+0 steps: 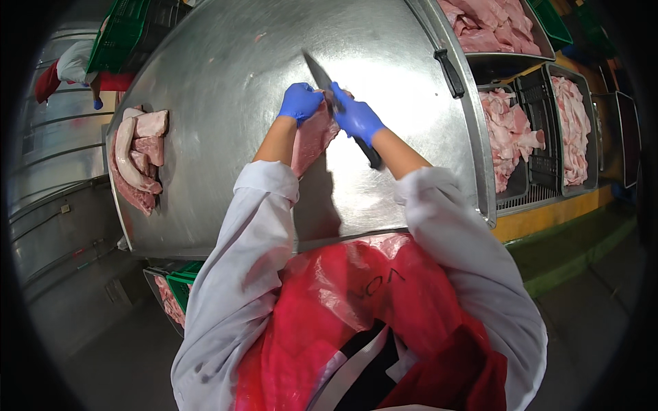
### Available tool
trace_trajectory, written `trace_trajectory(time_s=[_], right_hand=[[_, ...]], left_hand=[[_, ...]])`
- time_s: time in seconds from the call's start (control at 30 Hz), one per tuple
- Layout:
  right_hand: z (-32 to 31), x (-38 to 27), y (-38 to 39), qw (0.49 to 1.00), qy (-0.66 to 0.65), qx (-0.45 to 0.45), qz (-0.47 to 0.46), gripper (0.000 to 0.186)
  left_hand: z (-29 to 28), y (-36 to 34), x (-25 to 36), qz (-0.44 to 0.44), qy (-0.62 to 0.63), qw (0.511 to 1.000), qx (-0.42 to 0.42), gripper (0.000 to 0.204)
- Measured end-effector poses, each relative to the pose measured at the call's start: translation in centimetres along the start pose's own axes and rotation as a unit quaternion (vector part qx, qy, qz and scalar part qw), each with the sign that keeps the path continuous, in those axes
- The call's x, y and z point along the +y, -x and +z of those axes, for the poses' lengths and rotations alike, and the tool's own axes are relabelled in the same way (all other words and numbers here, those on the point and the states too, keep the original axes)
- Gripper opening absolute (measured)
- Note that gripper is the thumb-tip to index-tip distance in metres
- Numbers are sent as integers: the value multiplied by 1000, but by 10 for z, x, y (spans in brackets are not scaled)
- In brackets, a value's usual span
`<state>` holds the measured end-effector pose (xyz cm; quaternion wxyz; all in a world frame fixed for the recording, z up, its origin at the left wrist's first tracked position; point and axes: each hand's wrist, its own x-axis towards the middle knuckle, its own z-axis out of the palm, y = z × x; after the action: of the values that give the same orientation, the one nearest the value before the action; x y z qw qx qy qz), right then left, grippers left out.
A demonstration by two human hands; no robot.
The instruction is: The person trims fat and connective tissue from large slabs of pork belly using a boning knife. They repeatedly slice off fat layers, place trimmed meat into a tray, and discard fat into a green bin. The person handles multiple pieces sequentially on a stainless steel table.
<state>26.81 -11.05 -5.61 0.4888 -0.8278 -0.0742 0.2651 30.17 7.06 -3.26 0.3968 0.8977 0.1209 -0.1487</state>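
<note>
A slab of pink raw meat lies on the steel table in front of me. My left hand, in a blue glove, presses on the slab's far end. My right hand, also gloved in blue, grips a knife. Its blade points away from me just past the meat, and its black handle end shows under my wrist. White sleeves and a red plastic apron fill the lower view.
Several cut pieces of meat with rind are piled at the table's left edge. A black-handled tool rests at the right rim. Crates of meat stand to the right. A green crate sits below. Another person works at far left.
</note>
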Motion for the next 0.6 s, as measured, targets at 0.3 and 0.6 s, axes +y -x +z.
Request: trace_trajectory(time_s=[0.3, 0.6], right_hand=[[-8, -13, 17, 995, -16, -92, 42, 71], [14, -1, 80, 983, -148, -104, 44, 75]], left_hand=[[-17, 1, 35, -28, 33, 997, -67, 16], [-41, -7, 22, -37, 196, 972, -124, 10]])
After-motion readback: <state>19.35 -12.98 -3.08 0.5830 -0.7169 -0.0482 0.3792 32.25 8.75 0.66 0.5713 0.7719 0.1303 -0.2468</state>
